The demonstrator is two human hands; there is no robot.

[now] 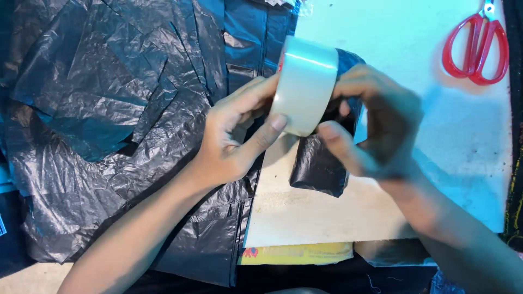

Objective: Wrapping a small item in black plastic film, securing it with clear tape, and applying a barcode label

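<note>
Crumpled black plastic sheets [109,136] blanket the left half of the scene, overlapping one another and lapping onto a pale tabletop [457,141] that fills the right side. Both forearms enter from the bottom edge and angle upward to meet near the centre, above the line where the plastic meets the tabletop. The left hand [234,139] holds a roll of clear tape [303,84] upright on its edge, fingers curled behind the roll and thumb pressed against its lower front rim. The right hand [378,125] closes in from the other side, thumb laid along the roll's lower edge and fingers bent over a small black plastic-wrapped bundle [321,163], which hangs just below and behind the roll and touches it. A yellow packet [297,253] lies at the near edge of the tabletop, partly under the plastic. Red-handled scissors [476,51] rest in the far right corner, well apart from both hands.
</note>
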